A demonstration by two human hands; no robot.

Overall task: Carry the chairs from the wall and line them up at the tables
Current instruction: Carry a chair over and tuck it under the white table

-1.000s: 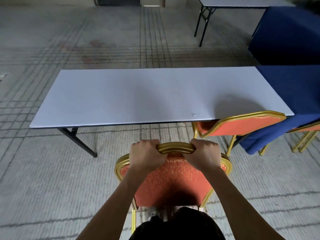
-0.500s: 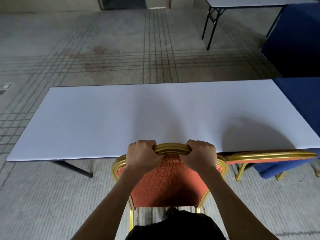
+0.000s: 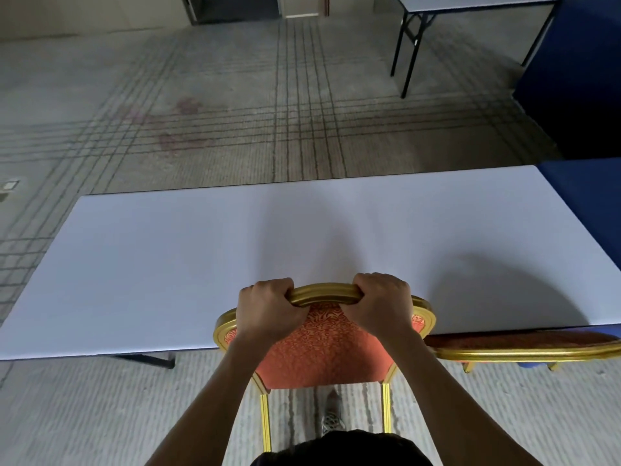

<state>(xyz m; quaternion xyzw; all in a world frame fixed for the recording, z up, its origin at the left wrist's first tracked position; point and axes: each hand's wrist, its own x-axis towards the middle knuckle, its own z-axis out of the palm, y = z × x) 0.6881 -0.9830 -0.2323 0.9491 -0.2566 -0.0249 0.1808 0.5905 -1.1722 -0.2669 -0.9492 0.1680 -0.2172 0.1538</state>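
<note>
A chair with a gold frame and orange patterned back stands right in front of me, its top rail reaching over the near edge of the long white table. My left hand grips the left part of that gold top rail. My right hand grips the right part of the same rail. Its seat is hidden below the backrest. A second orange and gold chair is tucked at the table just to the right, only its back showing.
A table with a blue cloth adjoins the white table on the right. Another white folding table with black legs stands at the far right. Patterned grey carpet stretches beyond the table toward the far wall.
I have walked forward with the chair. The white table has come closer, and the chair's back now overlaps its near edge beside the neighbouring chair. Both hands keep their grip.
</note>
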